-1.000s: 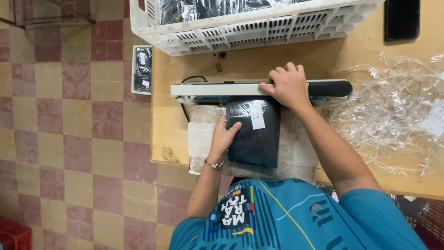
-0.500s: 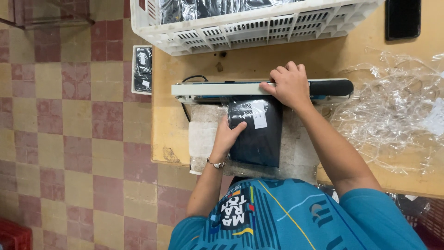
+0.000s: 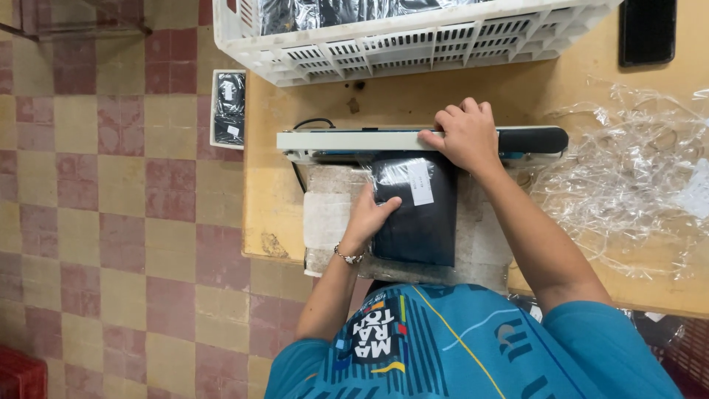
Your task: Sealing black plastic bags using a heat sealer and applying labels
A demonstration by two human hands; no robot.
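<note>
Black and glossy, the flat packet [image 3: 415, 210] we're working on lies on a pale padded block [image 3: 325, 222], its top edge tucked under the long arm of the heat sealer [image 3: 354, 140]. It looks like something dark folded inside a clear plastic bag with a small white label near the top. Our guess is that it's light and soft, bends easily, and the film is pretty slick, so it could slide out of line under the bar. Best hold seems to be flat pressure on the body, well back from the edge under the bar.

Our left hand [image 3: 371, 216] does just that: fingers loosely curled and pressing on the packet's left edge, not pinching anything. Our right hand [image 3: 464, 134] lies palm down on the sealer arm beside its black handle [image 3: 532, 139], fingers together over the bar, pressing rather than gripping around it.

Further out, the sealer sits on a worn yellowish table [image 3: 269, 214]. A white slatted crate [image 3: 413, 44] of similar dark packets stands at the far edge, a heap of loose clear bags [image 3: 628, 185] sprawls to the right, and a dark phone-like slab [image 3: 647, 31] lies in the corner. Checkered red and cream floor tiles [image 3: 111, 222] fill the left side.
</note>
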